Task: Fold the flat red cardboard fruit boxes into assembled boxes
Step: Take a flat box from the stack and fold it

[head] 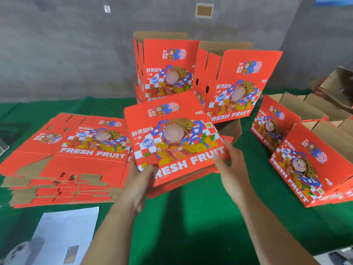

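Held box: one (175,138), at centre. Stack of flat boxes: one stack (65,161) at 9 o'clock; number of sheets in it cannot be told. Upright boxes: two, at 12 o'clock (164,67) and 1 o'clock (236,83). Open boxes on their sides: two, at 3 o'clock (271,121) (309,165). Paper sheets: one (65,236), at 7 o'clock.

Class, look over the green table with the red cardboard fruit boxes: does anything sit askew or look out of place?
Yes. The stack of flat red cardboard boxes at left is untidy: its lower sheets are fanned out, edges not lined up. Behind the held box, the right-hand upright red box leans against the straighter upright box. Nothing looks torn.
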Demonstrator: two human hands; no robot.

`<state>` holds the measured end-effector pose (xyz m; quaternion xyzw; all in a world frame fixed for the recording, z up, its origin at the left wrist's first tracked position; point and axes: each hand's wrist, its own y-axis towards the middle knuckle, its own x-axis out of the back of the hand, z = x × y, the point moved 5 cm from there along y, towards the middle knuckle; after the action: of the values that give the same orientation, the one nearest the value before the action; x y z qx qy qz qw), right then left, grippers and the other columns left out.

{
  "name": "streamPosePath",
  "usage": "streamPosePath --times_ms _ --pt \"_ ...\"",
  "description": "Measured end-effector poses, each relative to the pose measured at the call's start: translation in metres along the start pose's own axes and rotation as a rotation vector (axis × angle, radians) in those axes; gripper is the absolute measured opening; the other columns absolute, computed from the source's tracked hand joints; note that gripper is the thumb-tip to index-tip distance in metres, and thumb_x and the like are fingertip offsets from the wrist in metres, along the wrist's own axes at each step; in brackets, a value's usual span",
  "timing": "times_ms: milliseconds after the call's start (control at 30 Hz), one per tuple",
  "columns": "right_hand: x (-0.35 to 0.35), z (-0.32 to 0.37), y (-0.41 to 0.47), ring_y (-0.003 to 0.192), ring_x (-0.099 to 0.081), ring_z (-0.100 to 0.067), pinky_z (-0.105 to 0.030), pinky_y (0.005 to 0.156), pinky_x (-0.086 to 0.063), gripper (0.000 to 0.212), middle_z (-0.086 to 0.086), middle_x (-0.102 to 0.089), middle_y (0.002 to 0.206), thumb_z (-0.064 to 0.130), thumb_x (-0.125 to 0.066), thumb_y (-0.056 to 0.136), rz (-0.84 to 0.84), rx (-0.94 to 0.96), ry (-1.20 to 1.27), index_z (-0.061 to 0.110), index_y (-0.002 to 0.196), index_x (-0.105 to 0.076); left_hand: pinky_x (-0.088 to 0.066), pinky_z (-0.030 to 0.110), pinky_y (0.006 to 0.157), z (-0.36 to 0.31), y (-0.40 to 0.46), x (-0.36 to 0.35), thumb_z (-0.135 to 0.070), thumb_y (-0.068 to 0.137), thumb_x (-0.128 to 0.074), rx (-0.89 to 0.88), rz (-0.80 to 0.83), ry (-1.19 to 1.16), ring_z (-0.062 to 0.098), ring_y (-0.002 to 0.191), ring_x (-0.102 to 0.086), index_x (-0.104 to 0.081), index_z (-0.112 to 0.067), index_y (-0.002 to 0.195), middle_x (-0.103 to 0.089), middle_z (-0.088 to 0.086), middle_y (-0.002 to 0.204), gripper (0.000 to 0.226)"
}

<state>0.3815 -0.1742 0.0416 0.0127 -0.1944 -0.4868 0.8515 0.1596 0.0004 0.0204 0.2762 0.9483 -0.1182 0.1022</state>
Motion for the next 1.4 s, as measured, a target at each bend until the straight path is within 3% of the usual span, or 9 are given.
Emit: streamPosePath --times_ms 200,333,400,533,700,1033,1133,1267,1400 --pt "-0.009 -0.047 0.007 0.124 -0.062 -0.02 -0.029 0.1 -0.052 0.058 -0.003 -0.064 0.138 0.008 -0.057 0.103 0.136 -0.065 -0.192 0.026 0.157 -0.045 -0.051 0.035 0.109 0.047 -0.003 -0.016 0.012 0.095 -0.064 -0.147 0.061 0.138 0.017 0.134 -0.059 -0.025 -0.022 0.159 -0.058 0.001 0.149 0.083" --pt "-0.054 -0.039 0.01 0.134 -0.05 0.003 -0.018 0.11 -0.042 0.074 0.004 -0.047 0.155 0.031 -0.077 0.092 0.354 -0.12 -0.013 0.042 0.151 -0.035 -0.047 0.067 0.102 0.076 0.005 -0.041 0.025 0.086 -0.063 -0.084 0.047 0.23 0.03 0.12 -0.054 -0.028 -0.011 0.136 -0.04 0.033 0.143 0.071" --pt "-0.071 -0.049 0.012 0.153 -0.028 -0.011 -0.036 0.122 -0.034 0.108 -0.006 -0.016 0.17 0.054 -0.084 0.079 0.416 -0.238 -0.079 0.046 0.159 -0.012 -0.05 0.071 0.095 0.083 0.014 -0.05 0.018 0.084 -0.068 -0.06 0.066 0.242 0.034 0.114 -0.056 -0.033 -0.014 0.135 -0.038 0.031 0.141 0.07" --pt "-0.068 -0.077 0.03 0.157 0.024 -0.018 -0.053 0.129 -0.007 0.143 -0.002 0.029 0.169 0.059 -0.091 0.067 0.311 -0.349 -0.184 0.043 0.161 0.016 -0.053 0.023 0.098 0.087 0.041 -0.075 -0.013 0.086 -0.07 -0.055 0.188 0.343 0.012 0.131 -0.05 -0.008 -0.037 0.164 -0.041 0.004 0.139 0.103" --pt "-0.065 -0.091 0.075 0.158 0.013 -0.011 -0.046 0.13 -0.009 0.143 0.016 0.02 0.17 0.052 -0.092 0.063 0.355 -0.187 -0.196 0.051 0.158 0.015 -0.045 0.029 0.108 0.089 0.079 -0.117 -0.031 0.081 -0.058 -0.055 0.301 0.505 0.01 0.125 -0.035 -0.003 -0.069 0.15 -0.03 -0.009 0.113 0.095" --pt "-0.072 -0.108 0.112 0.157 0.01 -0.006 -0.041 0.129 -0.01 0.119 0.015 0.01 0.171 0.043 -0.08 0.076 0.263 -0.132 -0.228 0.04 0.163 0.001 -0.033 0.019 0.119 0.101 0.12 -0.127 0.003 0.093 -0.064 -0.073 0.091 0.459 -0.011 0.138 -0.032 -0.037 -0.04 0.148 -0.03 -0.012 0.143 0.074" --pt "-0.078 -0.094 0.115 0.159 0.008 -0.011 -0.042 0.129 -0.012 0.111 0.011 0.007 0.174 0.039 -0.077 0.081 0.296 -0.079 -0.223 0.039 0.164 -0.002 -0.017 0.031 0.13 0.102 0.118 -0.138 -0.003 0.102 -0.054 -0.084 0.221 0.466 0.007 0.16 -0.002 -0.007 -0.04 0.163 -0.001 -0.015 0.173 0.085" --pt "-0.077 -0.086 0.125 0.158 0.009 -0.004 -0.031 0.128 -0.009 0.105 0.015 0.007 0.172 0.039 -0.073 0.089 0.285 0.017 -0.172 0.032 0.166 -0.002 0.0 0.044 0.131 0.097 0.115 -0.151 -0.001 0.099 -0.051 -0.287 0.306 0.725 0.008 0.156 0.024 0.003 -0.041 0.159 0.028 -0.018 0.164 0.091" --pt "-0.07 -0.107 0.145 0.158 -0.009 -0.003 -0.026 0.127 -0.016 0.099 0.007 -0.008 0.172 0.011 -0.07 0.089 0.231 0.025 -0.066 0.021 0.165 -0.008 0.001 0.023 0.127 0.092 0.14 -0.162 0.0 0.095 -0.049 -0.272 0.479 0.832 0.017 0.161 0.007 -0.021 -0.033 0.163 0.005 -0.001 0.173 0.08"
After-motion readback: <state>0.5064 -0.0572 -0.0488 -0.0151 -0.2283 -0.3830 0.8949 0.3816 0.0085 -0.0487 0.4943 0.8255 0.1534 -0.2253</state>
